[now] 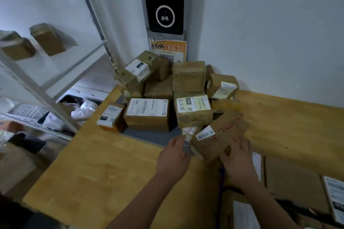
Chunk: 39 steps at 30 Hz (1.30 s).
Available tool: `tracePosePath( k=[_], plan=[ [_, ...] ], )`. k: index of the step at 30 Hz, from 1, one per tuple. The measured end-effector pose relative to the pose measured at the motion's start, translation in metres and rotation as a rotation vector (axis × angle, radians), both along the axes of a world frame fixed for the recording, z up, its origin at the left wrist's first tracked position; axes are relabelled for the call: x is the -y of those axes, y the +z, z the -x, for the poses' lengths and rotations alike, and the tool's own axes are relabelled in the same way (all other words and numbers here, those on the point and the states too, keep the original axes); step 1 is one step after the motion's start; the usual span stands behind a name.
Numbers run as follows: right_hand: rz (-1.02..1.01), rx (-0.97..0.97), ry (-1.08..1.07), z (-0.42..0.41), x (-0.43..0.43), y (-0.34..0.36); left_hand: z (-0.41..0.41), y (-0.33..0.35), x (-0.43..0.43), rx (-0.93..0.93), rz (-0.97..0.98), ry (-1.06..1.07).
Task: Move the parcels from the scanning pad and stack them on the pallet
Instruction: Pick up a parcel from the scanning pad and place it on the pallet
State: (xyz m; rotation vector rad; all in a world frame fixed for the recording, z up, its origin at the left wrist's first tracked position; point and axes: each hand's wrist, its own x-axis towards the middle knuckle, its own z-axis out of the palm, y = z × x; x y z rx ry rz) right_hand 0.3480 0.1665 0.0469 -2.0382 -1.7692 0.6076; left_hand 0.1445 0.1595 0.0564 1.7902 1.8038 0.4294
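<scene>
While most parcels (147, 113) sit heaped on the grey scanning pad (149, 136) under the wall scanner (164, 16), one brown parcel (219, 135) lies tilted at the pad's front corner, partly over the table (93, 163). Right hand (238, 158) lies flat on top, fingers spread. Left hand (174, 154) braces the plastic-wrapped end, fingers straight. Neither grip is clenched; likely a two-palm squeeze to lift.

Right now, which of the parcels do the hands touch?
The tilted brown parcel with red handwriting, nearest the camera: the right hand lies on it, the left hand touches its end. The other parcels lie untouched.
</scene>
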Motion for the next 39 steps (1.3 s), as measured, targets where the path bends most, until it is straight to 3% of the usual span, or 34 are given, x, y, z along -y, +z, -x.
tracePosePath(
  k=[3,9,15,22,32,39],
  plan=[
    [0.056,-0.225,-0.11,0.035,-0.031,0.003,0.04,-0.008,-0.026,0.068,0.02,0.019],
    [0.012,-0.4,-0.257,0.069,-0.098,0.012,0.077,-0.023,-0.081,0.216,0.081,-0.052],
    [0.045,-0.287,-0.309,0.071,-0.137,0.011,0.076,-0.034,-0.121,0.328,0.137,-0.113],
    [0.16,-0.357,-0.359,0.075,-0.15,-0.002,0.057,-0.05,-0.15,0.423,0.211,-0.172],
    [-0.013,-0.538,-0.46,0.07,-0.115,0.003,0.04,-0.031,-0.121,0.696,-0.051,0.074],
    [-0.174,-0.608,-0.483,0.045,-0.066,0.028,0.005,-0.007,-0.087,0.696,-0.191,0.148]
  ],
)
